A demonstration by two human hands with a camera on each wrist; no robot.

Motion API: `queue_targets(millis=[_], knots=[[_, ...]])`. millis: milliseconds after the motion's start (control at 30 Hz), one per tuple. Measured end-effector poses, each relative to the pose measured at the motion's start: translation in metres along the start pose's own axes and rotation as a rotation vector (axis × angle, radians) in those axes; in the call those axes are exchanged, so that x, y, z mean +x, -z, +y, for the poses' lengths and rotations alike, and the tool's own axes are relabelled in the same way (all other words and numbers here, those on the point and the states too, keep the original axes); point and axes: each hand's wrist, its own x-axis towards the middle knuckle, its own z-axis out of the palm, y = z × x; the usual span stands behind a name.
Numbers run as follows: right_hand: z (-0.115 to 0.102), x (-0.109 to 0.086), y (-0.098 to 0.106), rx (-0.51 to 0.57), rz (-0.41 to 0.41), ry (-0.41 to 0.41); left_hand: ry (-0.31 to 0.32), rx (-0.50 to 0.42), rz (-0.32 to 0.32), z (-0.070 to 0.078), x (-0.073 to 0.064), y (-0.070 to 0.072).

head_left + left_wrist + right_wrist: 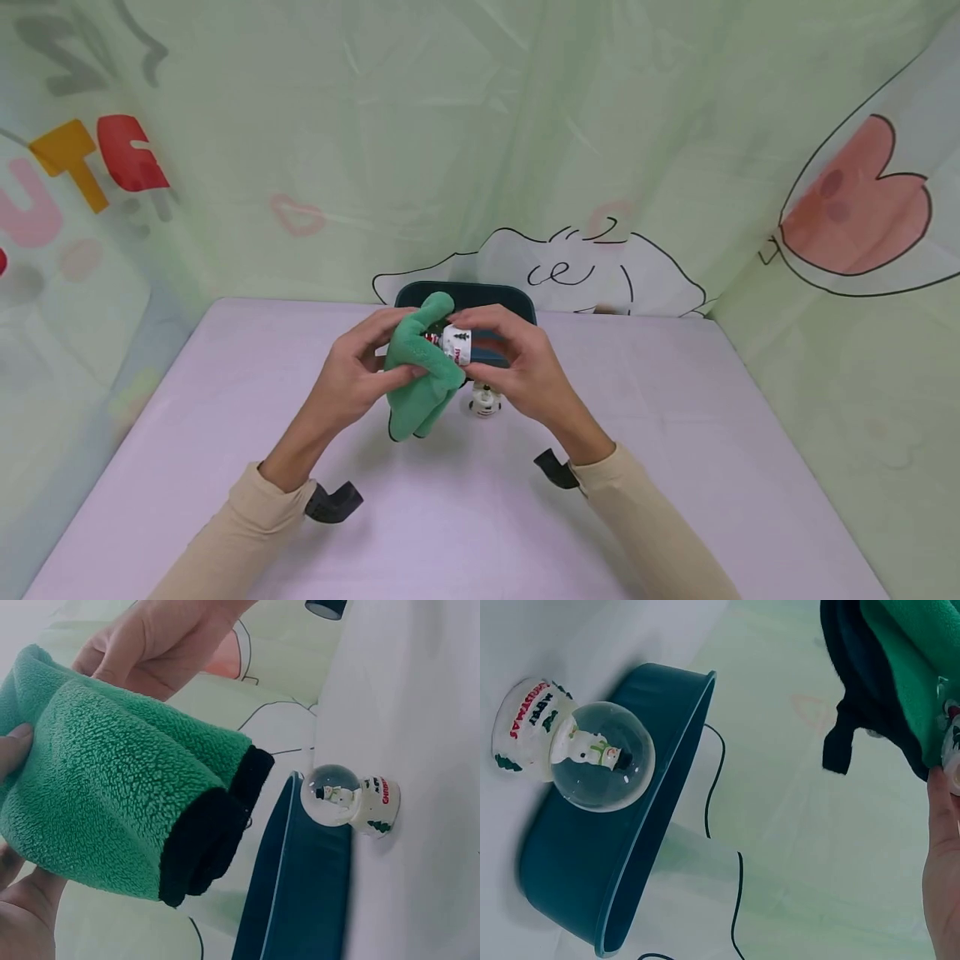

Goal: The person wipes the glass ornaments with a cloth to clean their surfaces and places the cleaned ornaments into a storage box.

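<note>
My left hand (358, 367) grips a green cloth (422, 367) with dark edging, its fingers behind and thumb in front. The cloth is wrapped over one end of a snow globe, whose white printed base (457, 343) shows in the head view. Fingers and thumb of my right hand (517, 358) pinch that base from the right. Both hands are raised above the table. In the left wrist view the cloth (112, 780) hangs in folds and hides the held globe. A second snow globe (600, 756), with a snowman inside and a "Merry Christmas" base, stands upright on the table below.
A dark teal bin (577, 862) stands right behind the standing snow globe, partly hidden by my hands in the head view. The pale table (675, 433) reaches to a printed curtain (450, 125) at the back and sides.
</note>
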Motion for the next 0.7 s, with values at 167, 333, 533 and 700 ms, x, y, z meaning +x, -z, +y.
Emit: queue_targets(millis=[167,333,533,700], knots=[[0.0018,0.0000,0.0002,-0.034,-0.007,0.041,0.026,0.001,-0.007,0.0012,0.0007,0.0011],[0.0013,0.0015,0.0004,-0.119,-0.012,0.092,0.044,-0.020,-0.002,0.0025,0.0010,0.0023],[-0.0011,0.0020,0.0008,-0.169,0.014,0.101,-0.001,-0.037,-0.017,0.0015,0.0013,0.0021],[-0.0012,0.0027,0.0004,-0.090,0.023,0.046,-0.057,-0.002,-0.007,0.0006,0.0021,0.0022]])
